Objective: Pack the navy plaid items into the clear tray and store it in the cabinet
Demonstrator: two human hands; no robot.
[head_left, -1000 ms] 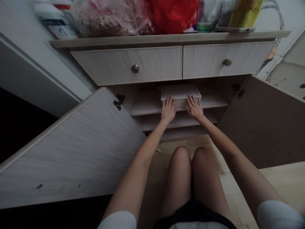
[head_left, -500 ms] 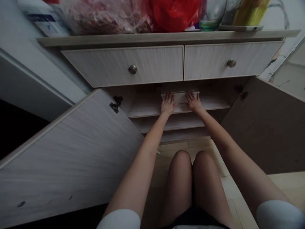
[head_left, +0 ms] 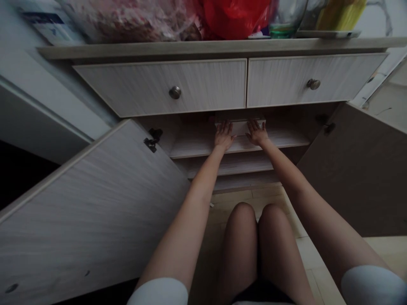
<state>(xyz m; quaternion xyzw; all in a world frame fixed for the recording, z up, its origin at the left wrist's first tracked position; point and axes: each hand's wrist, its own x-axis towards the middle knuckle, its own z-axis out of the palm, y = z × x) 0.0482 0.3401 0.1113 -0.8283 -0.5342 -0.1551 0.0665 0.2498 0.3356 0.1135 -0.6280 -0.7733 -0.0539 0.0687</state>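
A pale box point(head_left: 240, 128) sits on the top shelf point(head_left: 190, 144) inside the open cabinet, partly shaded by the drawers above. Flat against the left part of its front lies my left hand point(head_left: 224, 135), fingers spread. My right hand point(head_left: 257, 133) rests the same way on the right part, its fingers also stretched out. Neither hand wraps round the box. The back of the box is hidden in shadow.
Both cabinet doors stand swung out, the left door point(head_left: 104, 220) and the right door point(head_left: 359, 169) flanking my arms. Two drawers with round knobs point(head_left: 175, 92) are closed. On top are a red bag point(head_left: 237, 19), a clear plastic bag point(head_left: 136, 21) and a glass jar point(head_left: 286, 21).
The camera view has shifted slightly, and the cabinet looks a little nearer. Both hands remain flat on the front of the box, with no clear movement of the box.
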